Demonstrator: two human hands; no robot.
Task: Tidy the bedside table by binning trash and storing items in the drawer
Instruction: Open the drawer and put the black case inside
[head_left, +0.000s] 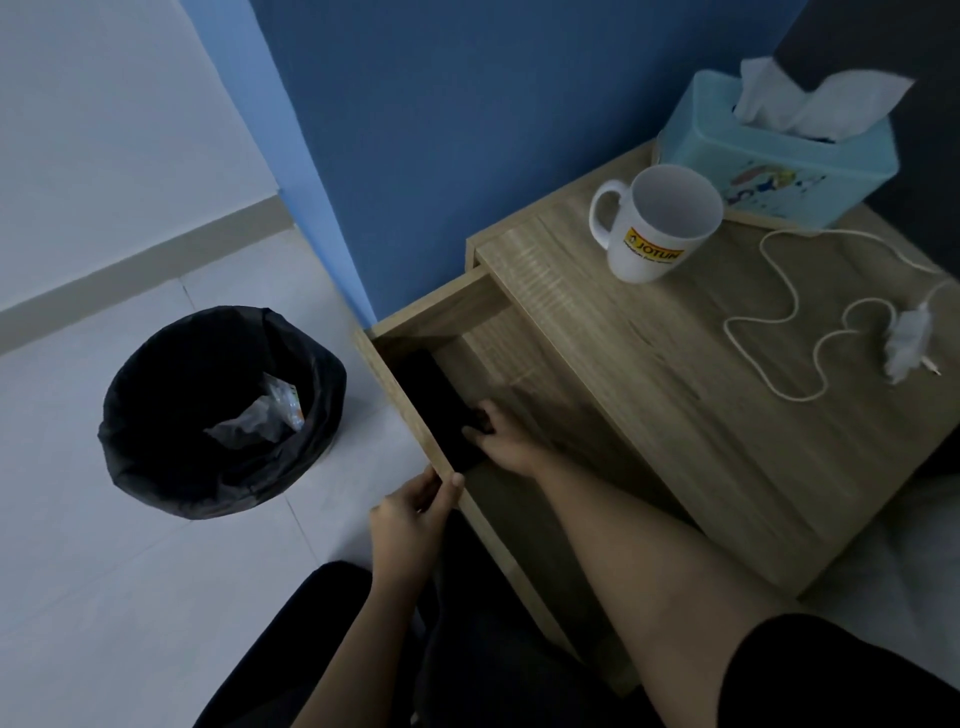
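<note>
Inside the open drawer (436, 312), right hand (501, 441) fingers curl onto a flat black item (436, 400); left hand (410, 525) grips the drawer front.

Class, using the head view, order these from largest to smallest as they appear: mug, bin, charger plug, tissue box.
1. bin
2. tissue box
3. mug
4. charger plug
The differences look clear, with no ties.

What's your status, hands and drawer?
Left hand grips drawer front edge, drawer open. Right hand holds flat black object inside it. Mug, charger on tabletop, not yet stowed. Nothing visibly in the way.
</note>
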